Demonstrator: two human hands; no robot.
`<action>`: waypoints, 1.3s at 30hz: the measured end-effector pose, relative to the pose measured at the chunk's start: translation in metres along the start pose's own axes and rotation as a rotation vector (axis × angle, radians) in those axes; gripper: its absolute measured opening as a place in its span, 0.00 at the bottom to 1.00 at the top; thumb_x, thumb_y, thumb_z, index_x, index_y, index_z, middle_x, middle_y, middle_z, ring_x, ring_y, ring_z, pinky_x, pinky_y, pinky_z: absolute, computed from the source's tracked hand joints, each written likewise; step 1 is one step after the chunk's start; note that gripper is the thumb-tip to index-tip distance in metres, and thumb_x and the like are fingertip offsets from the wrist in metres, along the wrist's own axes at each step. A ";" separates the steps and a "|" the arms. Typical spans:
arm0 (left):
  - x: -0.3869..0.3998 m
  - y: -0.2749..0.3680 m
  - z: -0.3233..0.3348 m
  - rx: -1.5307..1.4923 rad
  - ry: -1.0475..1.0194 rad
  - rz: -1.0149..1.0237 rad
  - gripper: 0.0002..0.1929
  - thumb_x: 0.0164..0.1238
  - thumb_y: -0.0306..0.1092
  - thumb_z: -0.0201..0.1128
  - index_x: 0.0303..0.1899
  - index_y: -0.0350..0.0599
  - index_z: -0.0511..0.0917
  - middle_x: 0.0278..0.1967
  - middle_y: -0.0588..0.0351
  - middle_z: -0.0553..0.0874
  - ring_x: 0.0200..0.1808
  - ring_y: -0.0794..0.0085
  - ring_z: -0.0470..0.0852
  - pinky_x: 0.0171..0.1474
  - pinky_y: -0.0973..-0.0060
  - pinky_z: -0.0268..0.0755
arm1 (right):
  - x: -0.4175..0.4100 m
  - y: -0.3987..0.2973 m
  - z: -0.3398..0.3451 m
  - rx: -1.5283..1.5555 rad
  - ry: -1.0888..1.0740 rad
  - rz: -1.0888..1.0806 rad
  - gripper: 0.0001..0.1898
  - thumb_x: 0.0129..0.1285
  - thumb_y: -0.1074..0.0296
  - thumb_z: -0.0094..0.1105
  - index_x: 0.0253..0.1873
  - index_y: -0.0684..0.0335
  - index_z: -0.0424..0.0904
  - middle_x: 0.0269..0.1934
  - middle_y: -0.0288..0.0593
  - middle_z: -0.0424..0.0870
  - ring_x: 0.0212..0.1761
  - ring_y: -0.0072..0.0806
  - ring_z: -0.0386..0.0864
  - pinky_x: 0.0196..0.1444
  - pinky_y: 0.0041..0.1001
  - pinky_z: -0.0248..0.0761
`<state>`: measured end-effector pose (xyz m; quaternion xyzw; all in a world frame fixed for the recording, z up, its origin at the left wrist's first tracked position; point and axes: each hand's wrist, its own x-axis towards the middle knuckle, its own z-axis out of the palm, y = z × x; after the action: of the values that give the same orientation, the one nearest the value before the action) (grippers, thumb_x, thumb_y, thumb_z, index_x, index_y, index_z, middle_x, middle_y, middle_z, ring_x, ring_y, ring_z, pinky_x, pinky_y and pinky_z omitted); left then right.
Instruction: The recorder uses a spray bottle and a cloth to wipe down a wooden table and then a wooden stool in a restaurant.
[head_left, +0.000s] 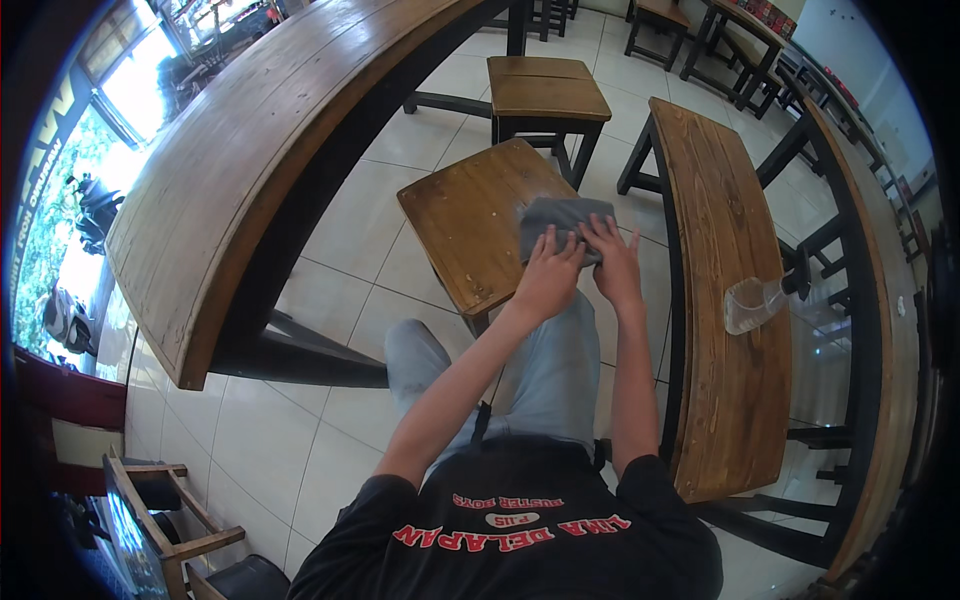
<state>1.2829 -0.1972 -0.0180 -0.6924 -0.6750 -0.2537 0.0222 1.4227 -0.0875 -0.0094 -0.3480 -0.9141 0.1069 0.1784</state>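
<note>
A folded grey cloth (566, 217) lies over the right edge of a square wooden stool seat (480, 217) in front of my knees. My left hand (551, 274) rests on the cloth's near left part, fingers stretched forward. Beside it, my right hand (616, 259) holds the cloth's right side with its fingers spread over the top. The two hands nearly meet at the fingertips. What the cloth covers beneath it is hidden. Small pale specks and worn marks show on the seat.
A long wooden table (247, 135) runs along my left. A second stool (551, 90) stands just beyond the first. To my right is a wooden bench (727, 300) carrying a clear spray bottle (754, 306) with a dark head. Another table (874, 300) stands past it, on pale floor tiles (337, 202).
</note>
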 end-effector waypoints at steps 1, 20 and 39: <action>0.002 -0.001 0.003 -0.028 0.025 0.079 0.27 0.72 0.27 0.63 0.72 0.32 0.78 0.77 0.35 0.77 0.82 0.26 0.65 0.84 0.42 0.59 | -0.007 0.001 0.002 -0.015 0.043 0.084 0.42 0.60 0.87 0.62 0.80 0.46 0.78 0.85 0.41 0.71 0.89 0.47 0.62 0.90 0.68 0.34; -0.165 -0.024 -0.130 -0.020 -0.107 -0.191 0.27 0.71 0.19 0.61 0.72 0.41 0.81 0.77 0.48 0.80 0.86 0.44 0.65 0.84 0.45 0.61 | -0.071 -0.162 0.053 0.279 0.061 -0.166 0.42 0.55 0.84 0.64 0.79 0.60 0.76 0.84 0.59 0.67 0.90 0.62 0.54 0.90 0.58 0.46; -0.094 -0.117 -0.110 0.053 0.338 -0.435 0.22 0.86 0.29 0.57 0.75 0.40 0.79 0.79 0.34 0.75 0.83 0.30 0.65 0.83 0.38 0.58 | 0.140 -0.185 0.069 0.307 0.236 -0.617 0.24 0.63 0.80 0.64 0.62 0.48 0.91 0.68 0.42 0.88 0.80 0.45 0.75 0.87 0.58 0.55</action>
<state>1.1411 -0.3145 0.0055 -0.4781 -0.8010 -0.3468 0.0974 1.1870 -0.1341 0.0224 -0.0349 -0.9225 0.1432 0.3567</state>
